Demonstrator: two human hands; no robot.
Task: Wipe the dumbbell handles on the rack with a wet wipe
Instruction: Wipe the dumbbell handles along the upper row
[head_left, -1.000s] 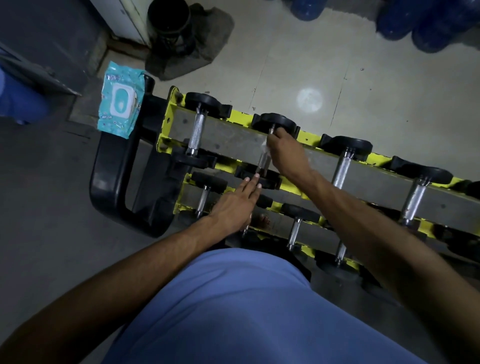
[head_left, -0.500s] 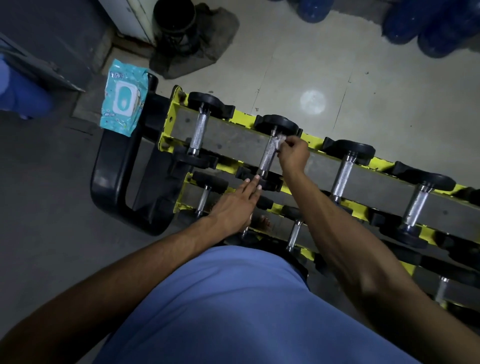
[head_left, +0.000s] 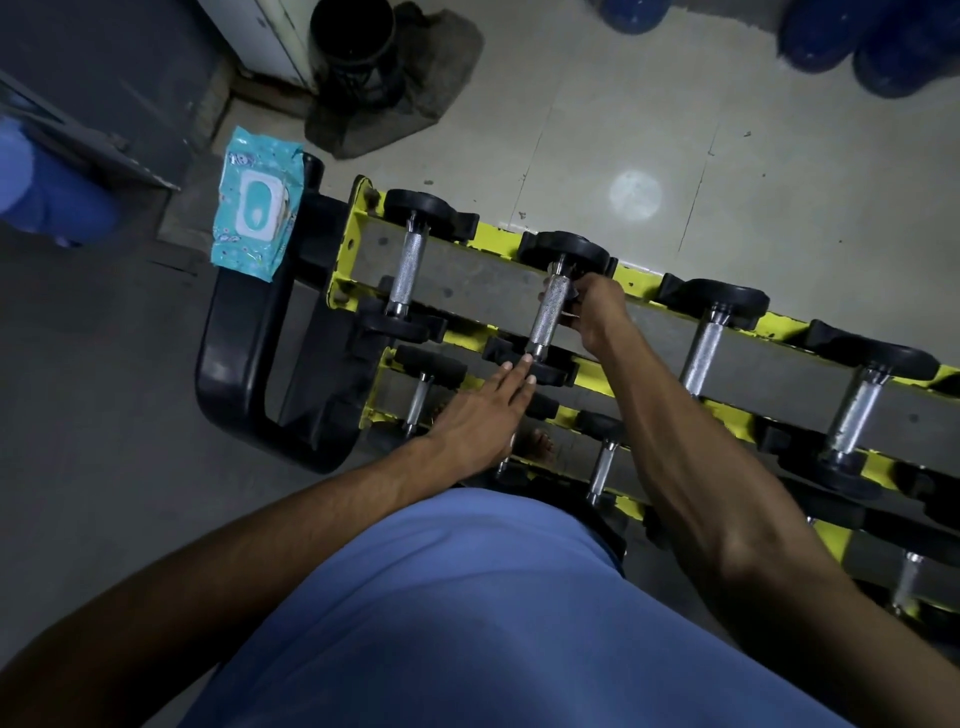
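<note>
A yellow-railed dumbbell rack runs from the middle left to the lower right. My right hand curls round the far end of the second dumbbell's knurled steel handle on the top tier, with the wet wipe pinched under its fingers and almost hidden. My left hand lies flat with straight fingers, the fingertips touching that dumbbell's near black head. A teal pack of wet wipes sits on the rack's black end frame.
The top tier also holds a dumbbell to the left and two dumbbells to the right. Smaller ones lie on the lower tiers. A black bin and blue water jugs stand on the tiled floor beyond.
My right hand has slid from the middle of the handle up to its far end, baring the steel. The left hand has stayed in place.
</note>
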